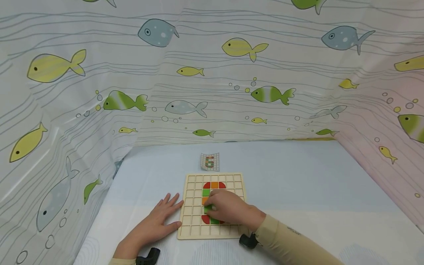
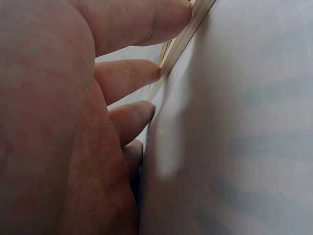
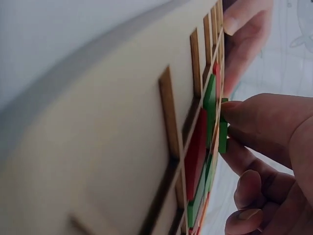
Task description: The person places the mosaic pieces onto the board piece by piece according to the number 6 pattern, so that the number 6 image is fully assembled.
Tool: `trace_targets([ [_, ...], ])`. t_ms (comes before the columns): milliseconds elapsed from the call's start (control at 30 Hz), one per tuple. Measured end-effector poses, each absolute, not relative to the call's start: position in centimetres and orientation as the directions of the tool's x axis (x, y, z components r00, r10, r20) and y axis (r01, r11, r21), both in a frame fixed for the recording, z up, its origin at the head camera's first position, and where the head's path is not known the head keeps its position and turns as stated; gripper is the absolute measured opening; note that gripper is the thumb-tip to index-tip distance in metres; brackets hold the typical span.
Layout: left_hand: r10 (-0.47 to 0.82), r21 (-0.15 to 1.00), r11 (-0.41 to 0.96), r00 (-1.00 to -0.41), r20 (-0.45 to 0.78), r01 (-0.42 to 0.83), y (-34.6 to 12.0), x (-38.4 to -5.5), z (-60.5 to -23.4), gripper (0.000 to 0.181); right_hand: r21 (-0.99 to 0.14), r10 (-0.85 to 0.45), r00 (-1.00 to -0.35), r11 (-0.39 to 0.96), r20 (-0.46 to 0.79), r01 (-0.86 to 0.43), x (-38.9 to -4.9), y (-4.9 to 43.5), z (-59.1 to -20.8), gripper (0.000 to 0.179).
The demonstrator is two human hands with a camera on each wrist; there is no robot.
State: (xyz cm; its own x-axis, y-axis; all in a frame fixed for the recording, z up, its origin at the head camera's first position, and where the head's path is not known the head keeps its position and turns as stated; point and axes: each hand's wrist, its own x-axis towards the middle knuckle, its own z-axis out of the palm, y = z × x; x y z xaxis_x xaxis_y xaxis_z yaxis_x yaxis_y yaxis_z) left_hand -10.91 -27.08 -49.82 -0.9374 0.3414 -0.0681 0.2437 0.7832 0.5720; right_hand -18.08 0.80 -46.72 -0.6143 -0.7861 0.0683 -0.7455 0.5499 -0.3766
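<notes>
A wooden grid board (image 1: 192,231) lies flat before me, with red, orange and green tiles in several of its squares. My right hand (image 1: 228,207) is over the board's middle and hides part of the pattern. Between its thumb and fingers it pinches a green tile (image 3: 223,129), at or just above the board's surface. An orange tile (image 1: 214,185) sits between two red rounded tiles (image 1: 222,185) in the far row. My left hand (image 1: 159,222) is spread on the table, its fingertips touching the board's left edge.
Behind the board lies a small pattern card (image 1: 210,162) printed with a similar coloured figure. The light tablecloth (image 1: 291,176) reaches back to a fish-print curtain (image 1: 212,88) that encloses the table. Each wrist carries a black camera mount (image 1: 248,241).
</notes>
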Motion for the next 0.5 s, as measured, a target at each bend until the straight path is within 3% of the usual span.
trace_targets([
  [500,0.374,0.583,0.76,-0.927,-0.03,0.287,-27.08,-10.86,-49.57,0.066,-0.329,-0.804,-0.591,0.544,0.059,-0.772,-17.87,0.12,-46.67,0.02],
])
